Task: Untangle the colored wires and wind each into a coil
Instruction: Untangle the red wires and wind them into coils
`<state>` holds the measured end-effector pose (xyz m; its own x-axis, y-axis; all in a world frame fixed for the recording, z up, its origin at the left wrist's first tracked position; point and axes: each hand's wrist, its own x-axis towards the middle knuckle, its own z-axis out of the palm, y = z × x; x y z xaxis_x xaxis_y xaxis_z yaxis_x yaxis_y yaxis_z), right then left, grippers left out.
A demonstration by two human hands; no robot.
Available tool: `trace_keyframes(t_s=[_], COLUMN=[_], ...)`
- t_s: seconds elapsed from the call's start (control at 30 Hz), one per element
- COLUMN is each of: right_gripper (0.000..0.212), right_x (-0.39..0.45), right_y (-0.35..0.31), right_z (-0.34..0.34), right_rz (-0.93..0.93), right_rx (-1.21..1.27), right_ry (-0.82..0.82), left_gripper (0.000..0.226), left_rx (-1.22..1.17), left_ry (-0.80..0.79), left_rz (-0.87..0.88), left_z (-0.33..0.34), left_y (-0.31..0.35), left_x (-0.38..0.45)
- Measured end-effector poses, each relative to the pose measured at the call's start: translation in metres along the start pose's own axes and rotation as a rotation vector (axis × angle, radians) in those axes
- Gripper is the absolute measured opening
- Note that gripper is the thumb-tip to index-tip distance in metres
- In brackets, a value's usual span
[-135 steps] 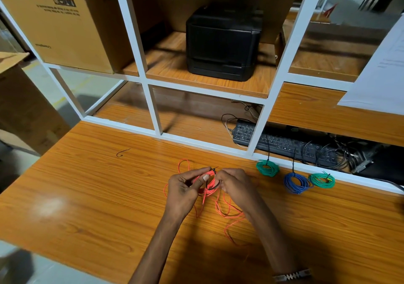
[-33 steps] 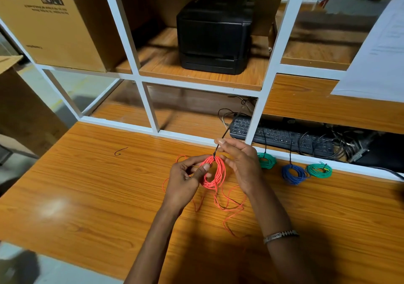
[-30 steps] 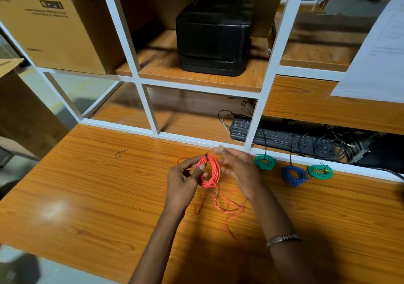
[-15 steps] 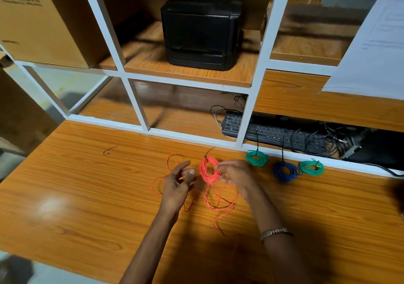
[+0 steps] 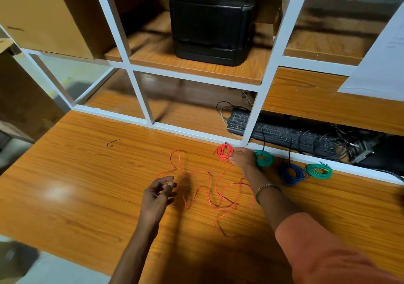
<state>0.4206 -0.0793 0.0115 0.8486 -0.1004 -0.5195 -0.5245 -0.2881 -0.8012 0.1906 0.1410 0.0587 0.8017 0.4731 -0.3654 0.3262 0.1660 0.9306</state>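
A small red wire coil (image 5: 223,152), tied with a black tie, lies on the wooden table (image 5: 87,185) beside the white shelf frame (image 5: 192,133). My right hand (image 5: 242,158) reaches forward and its fingertips pinch the coil's right edge. More red wire (image 5: 209,193) sprawls loose across the table's middle. My left hand (image 5: 158,194) hovers above the left part of this wire, fingers loosely curled and holding nothing. Right of the red coil lie a green coil (image 5: 263,158), a blue coil (image 5: 291,173) and a second green coil (image 5: 319,171).
A short black wire scrap (image 5: 113,143) lies at the table's left. Behind the frame sit a black keyboard (image 5: 279,134) and tangled cables. A black printer (image 5: 209,19) and a cardboard box (image 5: 43,14) fill the upper shelves. A paper sheet (image 5: 382,60) hangs right.
My left hand let go of the red coil and drew back. My right hand carried the coil forward and set it on the table next to the first green coil.
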Motion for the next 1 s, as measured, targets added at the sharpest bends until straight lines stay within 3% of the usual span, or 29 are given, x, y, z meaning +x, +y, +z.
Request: trace_keyframes(t_s=[0.1,0.37,0.5,0.57,0.67,0.73,0.83,0.93,1.0], right_gripper=[0.028,0.008,0.019,0.021,0.006,0.012,0.011,0.022,0.026], right_x=[-0.02,-0.073,-0.084,-0.091,-0.088,-0.083,-0.092,-0.106,-0.114], right_y=[0.009,0.066,0.096,0.101,0.1,0.095,0.081,0.07,0.061], right_z=[-0.006,-0.053,-0.047,-0.044,-0.046,-0.05,-0.055,-0.064,-0.069], right_rz=[-0.067,-0.143,-0.124,-0.227,-0.251,-0.08,0.196,0.196,0.158], right_rx=[0.08,-0.177,-0.428,-0.567,-0.658,-0.48,0.024,0.265,0.264], right_ry=[0.024,0.32,0.222,0.214,0.206,0.082,-0.145,-0.241,-0.305], left_gripper=[0.015,0.015,0.015,0.015,0.016,0.015,0.017,0.021,0.026], left_rx=[0.01,0.068,0.132,0.157,0.2,0.205,0.178,0.152,0.138], left_ry=[-0.023,-0.176,-0.294,-0.344,-0.379,-0.386,-0.367,-0.355,-0.345], left_rz=[-0.028,-0.028,-0.049,-0.079,-0.075,-0.069,-0.053,-0.043,-0.038], left_z=[0.002,0.036,0.06,0.068,0.076,0.081,0.088,0.092,0.093], left_y=[-0.009,-0.028,-0.046,-0.052,-0.056,-0.052,-0.043,-0.036,-0.032], left_x=[-0.002,-0.005,-0.016,-0.026,-0.037,-0.042,-0.047,-0.054,-0.06])
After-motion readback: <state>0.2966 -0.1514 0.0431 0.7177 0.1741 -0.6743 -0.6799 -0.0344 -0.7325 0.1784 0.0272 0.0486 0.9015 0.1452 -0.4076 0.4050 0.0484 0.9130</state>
